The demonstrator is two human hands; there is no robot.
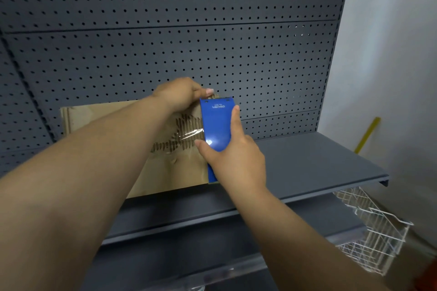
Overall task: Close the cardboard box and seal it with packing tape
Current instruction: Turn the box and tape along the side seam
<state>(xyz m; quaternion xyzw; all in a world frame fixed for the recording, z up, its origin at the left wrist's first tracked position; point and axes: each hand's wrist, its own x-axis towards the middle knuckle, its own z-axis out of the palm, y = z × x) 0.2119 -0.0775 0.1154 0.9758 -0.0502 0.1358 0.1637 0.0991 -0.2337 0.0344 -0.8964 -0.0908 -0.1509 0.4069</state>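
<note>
The cardboard box point(151, 149) sits on the grey shelf point(307, 160), pushed back close to the pegboard point(189, 42), and its top looks folded shut already. There's torn paper on that top face, the corrugation showing through in dark ribs, with a shiny strip of clear tape point(189, 136) lying across it.

The right hand point(236, 160) has the blue tape dispenser point(217, 123), fingers clamped around its body, thumb on the left side, index finger stretched up the right edge. The dispenser stands at the box's right end, its long axis running near to far, crosswise to the tape strip, which runs left to right along the box.

The left hand point(182, 97) is over at the far right corner of the box top, fingers curled down and pinched together on something there, cardboard edge or tape end, I can't tell which from here. It's touching the far end of the dispenser, or very nearly.

So the tape meets the dispenser on its left side, and the right hand is the one placed to pull or cut it off, I'd say, while the left pins the box.

Lower right, a white wire basket point(373, 231) hangs off the shelving; nothing visible in it. What's inside the box is hidden.
</note>
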